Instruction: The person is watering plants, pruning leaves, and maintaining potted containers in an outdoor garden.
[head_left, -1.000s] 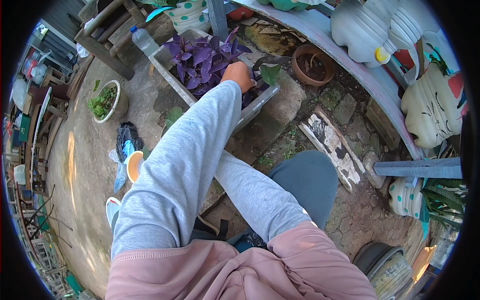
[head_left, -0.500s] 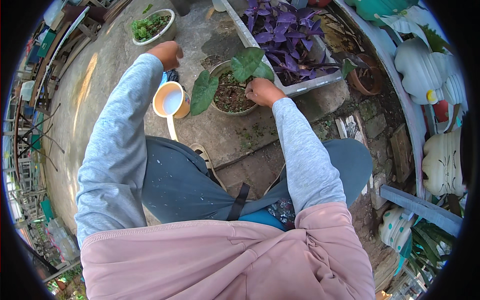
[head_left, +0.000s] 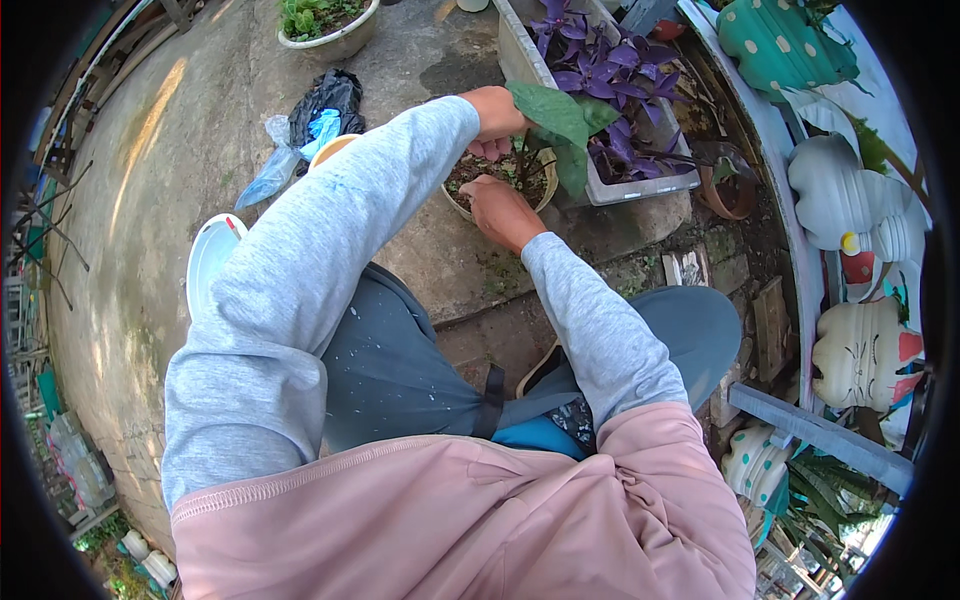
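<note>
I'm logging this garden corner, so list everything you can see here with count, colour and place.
round pot: one, pale, soil and a large green leaf, on the concrete under both hands
long planter: one, grey, purple plants, behind the pot
bowl planter: one, white, green plants, top left
bags: black and blue, beside the left arm
clay pot: one, brown, right of the long planter
left hand: at the pot's far rim
right hand: on the pot's near rim
</note>
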